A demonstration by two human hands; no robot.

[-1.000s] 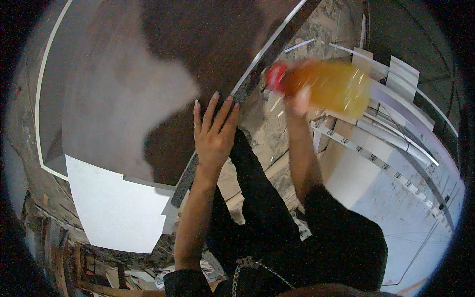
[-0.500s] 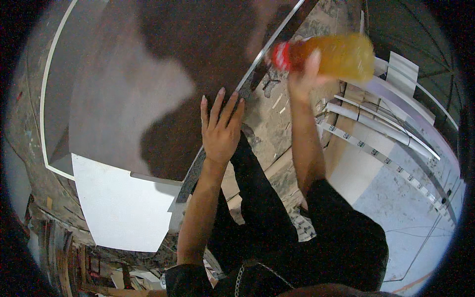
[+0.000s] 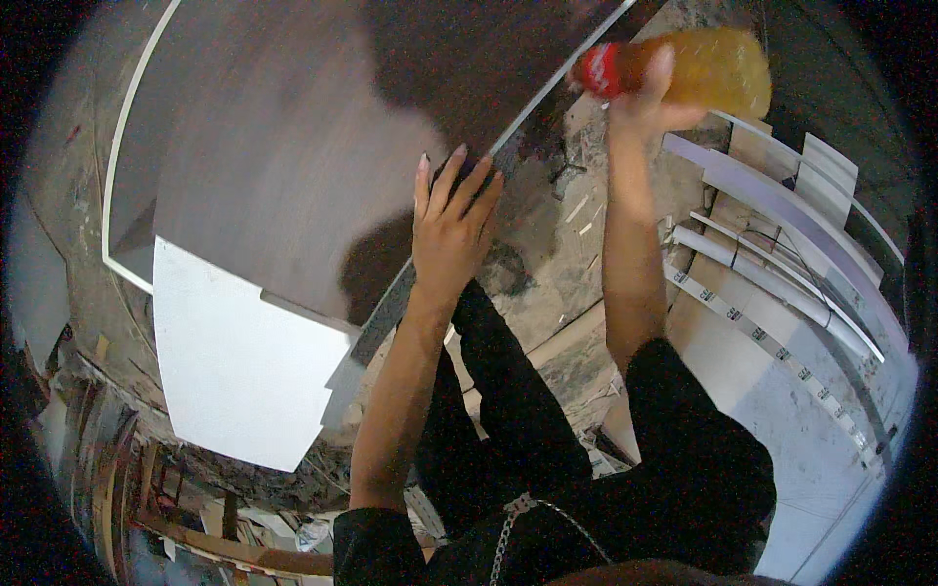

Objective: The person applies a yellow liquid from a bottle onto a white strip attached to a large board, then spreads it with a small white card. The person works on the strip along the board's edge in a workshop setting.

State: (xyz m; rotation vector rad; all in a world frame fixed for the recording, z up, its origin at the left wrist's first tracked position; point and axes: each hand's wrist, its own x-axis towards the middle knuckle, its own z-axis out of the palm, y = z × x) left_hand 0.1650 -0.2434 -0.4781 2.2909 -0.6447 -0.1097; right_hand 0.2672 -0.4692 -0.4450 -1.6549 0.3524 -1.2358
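My right hand (image 3: pixel 640 109) grips a bottle (image 3: pixel 718 73) of yellowish-amber stuff, tipped on its side, its red end toward the left. The bottle is a little blurred, above the far right edge of a large dark brown board (image 3: pixel 283 156). My left hand (image 3: pixel 454 230) lies with fingers stretched out on the near right edge of that board, holding nothing. Shadows fall across the board's surface. A white sheet (image 3: pixel 244 361) with a stepped edge sits at the board's near left end.
Long white tubes and strips (image 3: pixel 782 283) lie to the right, by a pale blue-grey panel (image 3: pixel 831 439). Debris litters the dirty floor (image 3: pixel 576 234) between my arms. Wood scraps (image 3: pixel 234 552) are piled at the lower left. My legs (image 3: pixel 518 381) are beside the board.
My right hand and the bottle have moved up and to the right in the picture. The whole view has shifted somewhat, and my left hand stays on the board's edge.
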